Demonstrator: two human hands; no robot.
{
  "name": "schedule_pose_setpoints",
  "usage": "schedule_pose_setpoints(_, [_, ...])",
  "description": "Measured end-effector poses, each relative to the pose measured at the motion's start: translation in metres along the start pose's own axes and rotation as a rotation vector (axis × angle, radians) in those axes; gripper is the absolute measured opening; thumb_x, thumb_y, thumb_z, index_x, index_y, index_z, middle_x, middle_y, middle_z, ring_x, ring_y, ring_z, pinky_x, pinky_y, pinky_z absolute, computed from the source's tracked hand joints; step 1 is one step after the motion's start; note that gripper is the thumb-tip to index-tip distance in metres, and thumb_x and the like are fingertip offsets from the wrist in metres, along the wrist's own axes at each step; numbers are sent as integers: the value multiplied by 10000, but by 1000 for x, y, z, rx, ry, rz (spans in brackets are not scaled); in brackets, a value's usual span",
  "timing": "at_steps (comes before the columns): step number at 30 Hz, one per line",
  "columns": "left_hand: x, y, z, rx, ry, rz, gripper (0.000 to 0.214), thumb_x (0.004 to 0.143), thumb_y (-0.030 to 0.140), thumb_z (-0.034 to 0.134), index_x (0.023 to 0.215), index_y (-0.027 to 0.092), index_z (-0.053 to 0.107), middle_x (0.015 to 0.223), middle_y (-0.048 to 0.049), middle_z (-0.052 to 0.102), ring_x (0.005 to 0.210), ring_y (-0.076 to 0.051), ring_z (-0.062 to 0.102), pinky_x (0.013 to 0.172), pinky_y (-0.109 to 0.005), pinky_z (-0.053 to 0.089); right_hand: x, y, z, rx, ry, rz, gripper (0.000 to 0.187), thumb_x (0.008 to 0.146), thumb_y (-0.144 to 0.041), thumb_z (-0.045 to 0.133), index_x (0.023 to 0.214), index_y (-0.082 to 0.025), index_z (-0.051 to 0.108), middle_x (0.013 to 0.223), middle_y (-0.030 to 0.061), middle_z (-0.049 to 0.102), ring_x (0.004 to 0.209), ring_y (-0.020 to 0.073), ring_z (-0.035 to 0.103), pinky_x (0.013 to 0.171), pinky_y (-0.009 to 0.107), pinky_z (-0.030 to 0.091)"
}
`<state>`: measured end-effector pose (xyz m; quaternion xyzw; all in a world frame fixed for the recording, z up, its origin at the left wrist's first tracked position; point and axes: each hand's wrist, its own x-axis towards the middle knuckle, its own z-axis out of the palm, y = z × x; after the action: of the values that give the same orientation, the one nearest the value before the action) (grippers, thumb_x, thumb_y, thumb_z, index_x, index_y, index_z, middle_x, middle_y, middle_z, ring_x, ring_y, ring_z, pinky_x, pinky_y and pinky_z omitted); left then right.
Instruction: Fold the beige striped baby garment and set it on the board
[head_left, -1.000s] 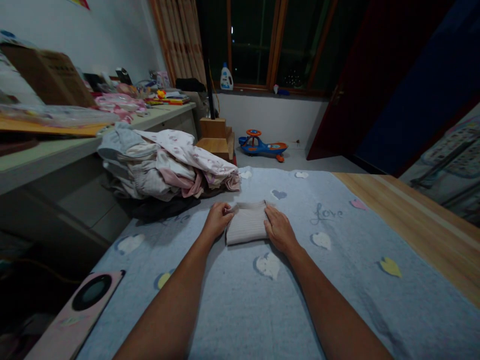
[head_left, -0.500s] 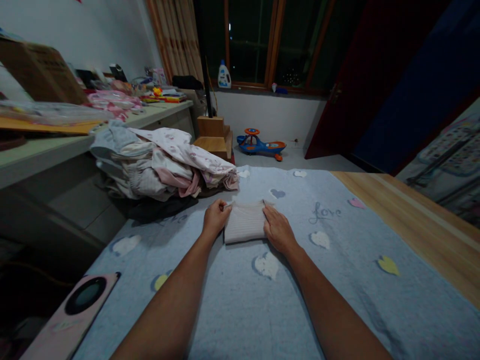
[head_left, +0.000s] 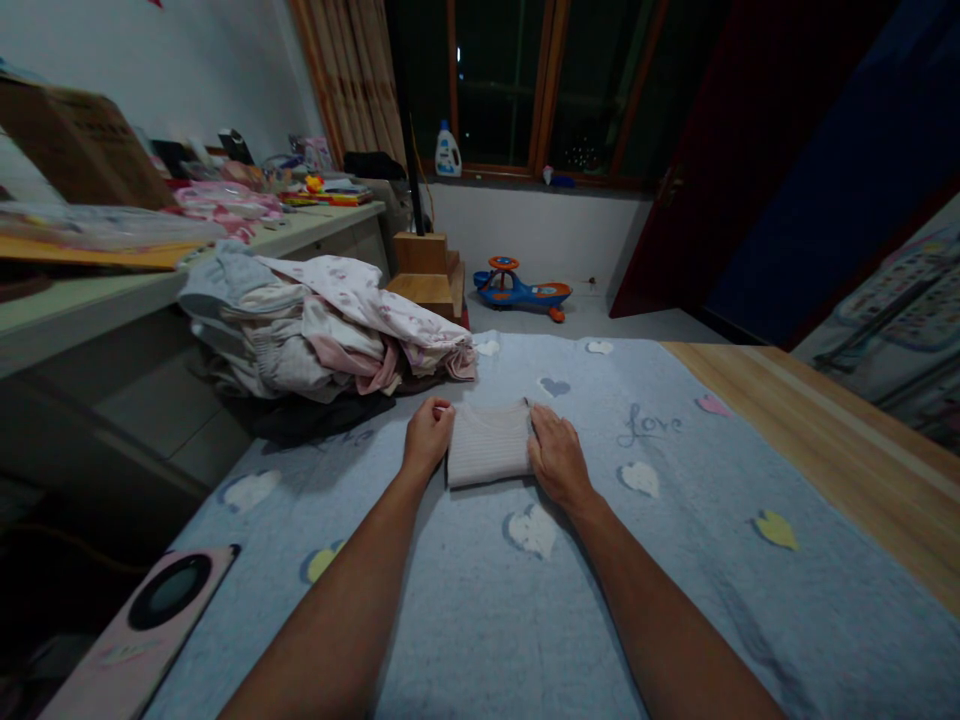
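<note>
A small folded white ribbed garment (head_left: 489, 443) lies on a light blue blanket (head_left: 525, 600) printed with hearts and the word "love". My left hand (head_left: 427, 436) is at the garment's left edge, fingers curled and pinching its far left corner. My right hand (head_left: 555, 454) lies flat along the garment's right edge, fingers stretched out and pressing on the cloth. Both forearms reach in from the bottom of the view.
A heap of unfolded pale and pink clothes (head_left: 315, 325) sits at the blanket's far left. A phone (head_left: 142, 620) lies at the near left. A wooden board (head_left: 840, 450) runs along the right. A cluttered desk (head_left: 150, 250), wooden steps (head_left: 427, 270) and a toy car (head_left: 521, 288) stand beyond.
My left hand has shifted slightly up to the garment's far left corner and closed on it. My right hand has stayed flat on the right edge.
</note>
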<state>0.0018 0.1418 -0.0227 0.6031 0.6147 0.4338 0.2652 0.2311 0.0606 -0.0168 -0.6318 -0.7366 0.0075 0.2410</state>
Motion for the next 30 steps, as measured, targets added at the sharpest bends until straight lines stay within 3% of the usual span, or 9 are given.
schedule_pose_setpoints(4, [-3, 3, -1, 59, 15, -29, 208, 832, 334, 549, 959, 191, 631, 753, -6, 657, 727, -177, 630, 662, -264, 445, -1, 0, 1, -23, -81, 34, 514, 959, -209, 345, 1456, -141, 458, 1547, 131, 431, 1426, 251, 388, 1168, 502, 263])
schedule_pose_setpoints(7, [-6, 8, -2, 119, 23, -13, 222, 866, 318, 516, 1004, 186, 628, 832, -35, 688, 783, -192, 649, 721, -292, 482, -2, 0, 2, -27, -68, 59, 509, 962, -216, 347, 1451, -144, 464, 1541, 136, 439, 1425, 245, 391, 1171, 501, 255])
schedule_pose_setpoints(12, [-21, 28, -3, 326, 62, 177, 310, 917, 268, 445, 1163, 174, 609, 1189, -132, 672, 1139, -261, 605, 1011, -410, 451, -1, -3, 1, -44, 12, 40, 532, 950, -218, 367, 1463, -98, 441, 1544, 166, 425, 1447, 256, 355, 1195, 500, 205])
schedule_pose_setpoints(14, [-32, 38, 1, 430, -5, 277, 377, 948, 281, 422, 1283, 184, 566, 1339, -138, 614, 1290, -276, 521, 1100, -457, 379, 0, -5, 1, -51, 44, -9, 552, 940, -213, 385, 1481, -110, 422, 1568, 151, 391, 1468, 252, 317, 1210, 480, 176])
schedule_pose_setpoints(18, [-52, 44, 13, 596, -297, 436, 453, 992, 345, 384, 1413, 222, 500, 1546, -101, 451, 1475, -290, 310, 1188, -544, 236, 0, -7, 2, -55, -26, -67, 555, 953, -236, 384, 1492, -104, 408, 1591, 135, 352, 1478, 250, 296, 1214, 456, 181])
schedule_pose_setpoints(21, [-57, 40, 17, 655, -402, 404, 511, 1004, 438, 353, 1463, 241, 459, 1602, -93, 359, 1498, -308, 262, 1182, -576, 231, 0, -7, 2, -57, -101, -43, 550, 969, -278, 383, 1494, -121, 412, 1589, 133, 358, 1466, 269, 319, 1197, 479, 218])
schedule_pose_setpoints(25, [-53, 34, 15, 653, -445, 359, 562, 1001, 495, 334, 1502, 250, 405, 1627, -99, 300, 1512, -308, 227, 1182, -585, 215, 1, -3, 2, -31, -132, 0, 569, 958, -310, 413, 1501, -139, 406, 1590, 131, 355, 1458, 285, 331, 1178, 492, 249])
schedule_pose_setpoints(28, [-50, 30, 14, 605, -446, 347, 544, 1000, 467, 354, 1498, 255, 404, 1626, -96, 307, 1512, -294, 229, 1189, -562, 217, 3, 4, 4, 49, -59, -13, 556, 952, -307, 421, 1481, -133, 429, 1558, 134, 414, 1424, 253, 384, 1154, 423, 306])
schedule_pose_setpoints(30, [-46, 26, 14, 548, -346, 326, 540, 989, 422, 392, 1489, 219, 408, 1614, -122, 327, 1502, -285, 257, 1190, -519, 245, 5, 11, 4, 94, 67, 22, 525, 945, -287, 422, 1443, -127, 468, 1495, 147, 486, 1366, 242, 444, 1115, 391, 353])
